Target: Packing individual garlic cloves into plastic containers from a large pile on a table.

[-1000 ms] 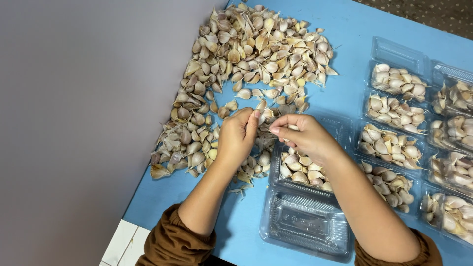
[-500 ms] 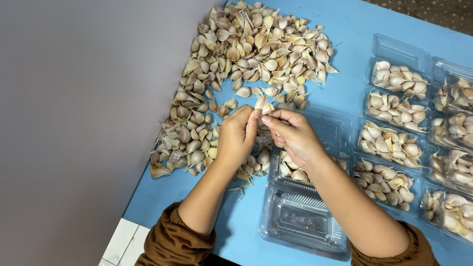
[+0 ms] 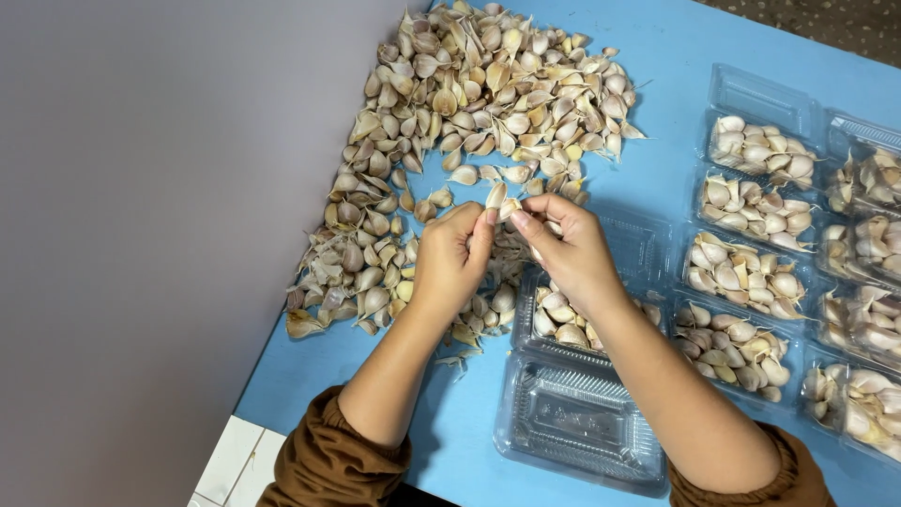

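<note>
Hands are meeting mid-counter: left hand (image 3: pixel 450 258) and right hand (image 3: pixel 568 249) both pinching one upright garlic clove (image 3: pixel 497 197) between fingertips.

A flat, bright blue counter (image 3: pixel 676 56) carries everything here, its left edge cut off by a plain grey surface. A broad loose heap of pale, papery-skinned garlic cloves (image 3: pixel 469 103) lies directly on it, spreading from the far edge down along the left side in a curved band. Just right of the heap's lower end sits an open clear plastic clamshell tray (image 3: pixel 577 413), its far half partly filled with cloves and its near half, the ribbed lid, lying flat toward the counter's front edge. Along the right side stand two rows of clear plastic trays filled with garlic cloves (image 3: pixel 751 150), close together, some touching.
</note>
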